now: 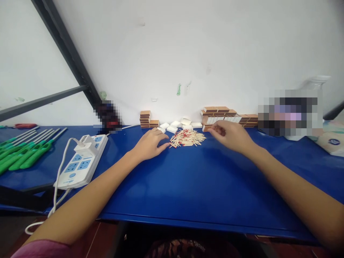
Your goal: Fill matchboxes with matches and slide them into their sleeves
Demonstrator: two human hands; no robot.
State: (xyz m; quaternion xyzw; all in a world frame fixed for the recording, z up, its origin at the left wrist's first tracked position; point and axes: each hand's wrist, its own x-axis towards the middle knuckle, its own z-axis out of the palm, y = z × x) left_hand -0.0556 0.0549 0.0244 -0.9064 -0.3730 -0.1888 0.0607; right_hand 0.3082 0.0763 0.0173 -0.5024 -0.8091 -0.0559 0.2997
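Note:
A loose pile of red-tipped matches [189, 138] lies on the blue table near the wall. My left hand [149, 144] rests at the pile's left edge, thumb and fingers apart, with nothing seen in it. To the right of the pile, my right hand [230, 135] is curled, fingertips pinched together in front of the stacked matchboxes [219, 111]. Whether a match or anything else sits in that pinch I cannot make out. Several white matchbox trays [176, 124] lie behind the pile, and a smaller matchbox stack [145, 120] stands at the left by the wall.
A white power strip [80, 165] with a plugged-in charger and cable lies left of my left forearm. Several green-handled lighters [34, 152] are further left, beyond a dark metal frame [67, 50]. A tissue pack [331, 139] and blurred items stand at the right.

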